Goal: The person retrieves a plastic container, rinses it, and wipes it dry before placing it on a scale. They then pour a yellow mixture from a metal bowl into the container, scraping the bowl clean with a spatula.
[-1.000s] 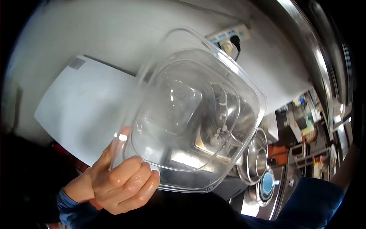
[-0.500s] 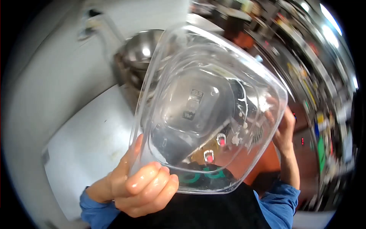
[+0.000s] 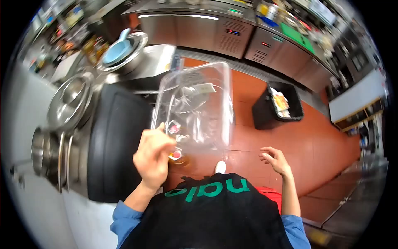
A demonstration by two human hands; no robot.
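A large clear plastic container [image 3: 203,124], squarish with rounded corners, is tilted up in front of me. My left hand [image 3: 154,155] is closed on its near left edge. To the right of the container and apart from it hangs my right hand [image 3: 277,161], fingers loosely bent and apart, holding nothing. Through and beside the container's lower left part show two bottles or jugs with a red-and-white cap [image 3: 176,155]; their shape is partly hidden. A pale label [image 3: 205,88] shows on the container's far side.
A black bin [image 3: 265,110] with waste in it stands on the red tiled floor [image 3: 244,145]. On my left are a large black panel [image 3: 116,145], steel bowls [image 3: 68,106] and a pale blue pan [image 3: 118,52] in a stack. Steel fridge counters [image 3: 195,31] line the back.
My view has turned right, away from the white wall and board, toward the floor and bin. My right hand has let go of the container, which stays in my left hand.
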